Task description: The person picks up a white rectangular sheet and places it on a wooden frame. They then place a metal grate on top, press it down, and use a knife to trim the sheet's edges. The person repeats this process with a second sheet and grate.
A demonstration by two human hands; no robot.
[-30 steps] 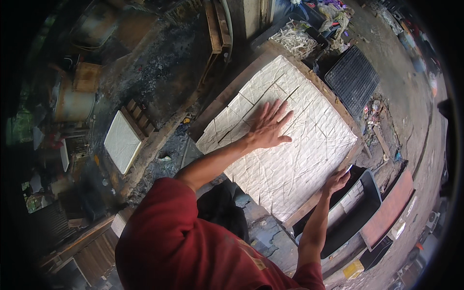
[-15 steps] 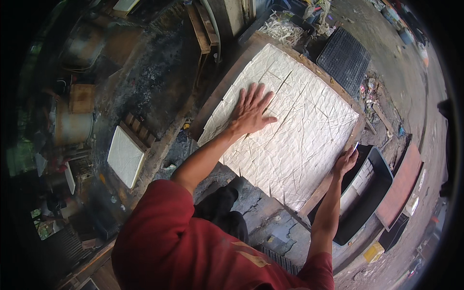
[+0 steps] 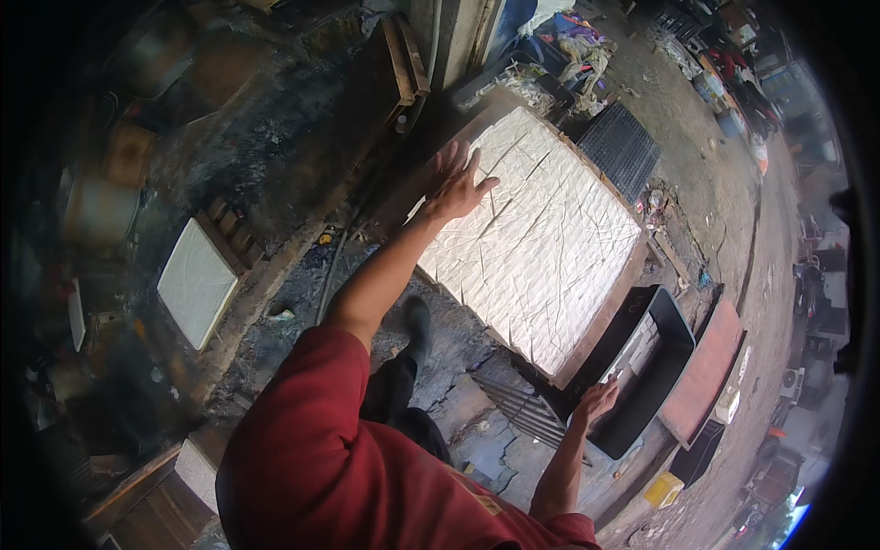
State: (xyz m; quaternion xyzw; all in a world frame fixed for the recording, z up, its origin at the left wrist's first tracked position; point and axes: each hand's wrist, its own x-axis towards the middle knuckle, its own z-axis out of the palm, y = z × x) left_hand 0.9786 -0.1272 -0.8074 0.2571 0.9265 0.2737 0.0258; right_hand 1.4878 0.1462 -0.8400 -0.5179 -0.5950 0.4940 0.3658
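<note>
A broad white slab (image 3: 541, 238), creased all over and crossed by several dark cut lines, lies on a brown wooden board (image 3: 587, 341). My left hand (image 3: 456, 188) is at the slab's left edge, fingers spread and thumb out, holding nothing. Whether its palm touches the slab I cannot tell. To the slab's lower right, my right hand (image 3: 598, 401) is closed beside a black crate (image 3: 674, 367). A thin, pale, narrow thing sticks up from its fingers; its kind is too small to make out. White blocks (image 3: 634, 353) sit in a row inside the crate.
A reddish board (image 3: 704, 374) leans beyond the crate, with a yellow container (image 3: 663, 490) close by. Another white slab (image 3: 196, 282) rests on wood at left. A black ridged mat (image 3: 621, 151) lies behind the board. Metal bars (image 3: 522, 411) lie low near my right forearm.
My left hand has shifted from the slab's top toward its left edge. My right hand has moved down from the slab's right edge to beside the crate. The view has shifted too.
</note>
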